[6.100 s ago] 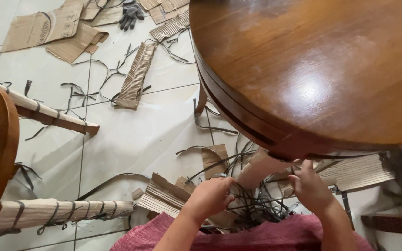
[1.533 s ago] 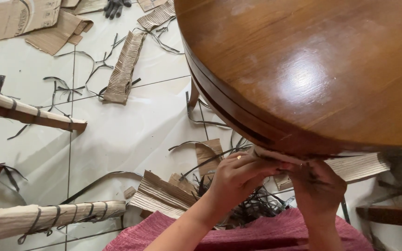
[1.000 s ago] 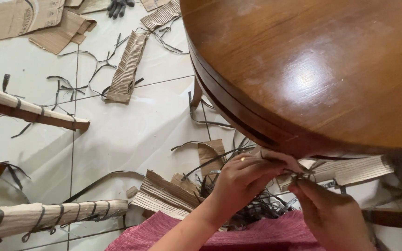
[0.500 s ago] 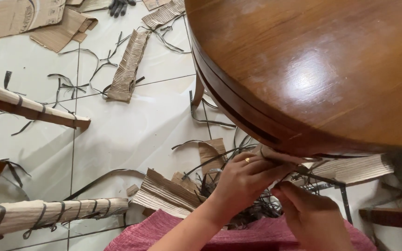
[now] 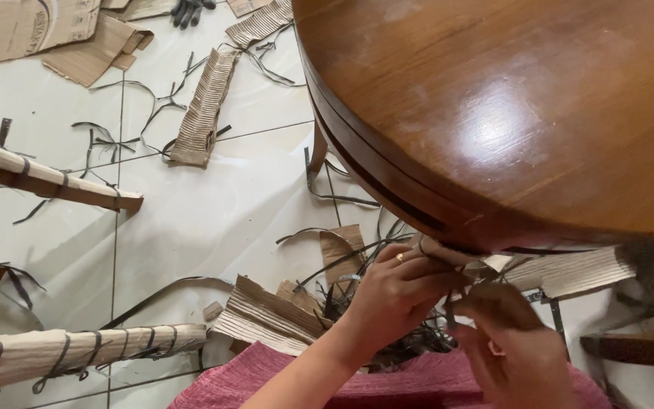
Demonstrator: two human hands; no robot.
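The left hand [image 5: 399, 291] has moved in to pinch a black strap [image 5: 448, 303] under the round wooden table [image 5: 509, 113] (right hand [image 5: 520, 352] pinches it too, lower than before).

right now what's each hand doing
Left hand: fingers curled shut on the wrapping under the table edge.
Right hand: fingers bent at the black straps; grip cannot be told.
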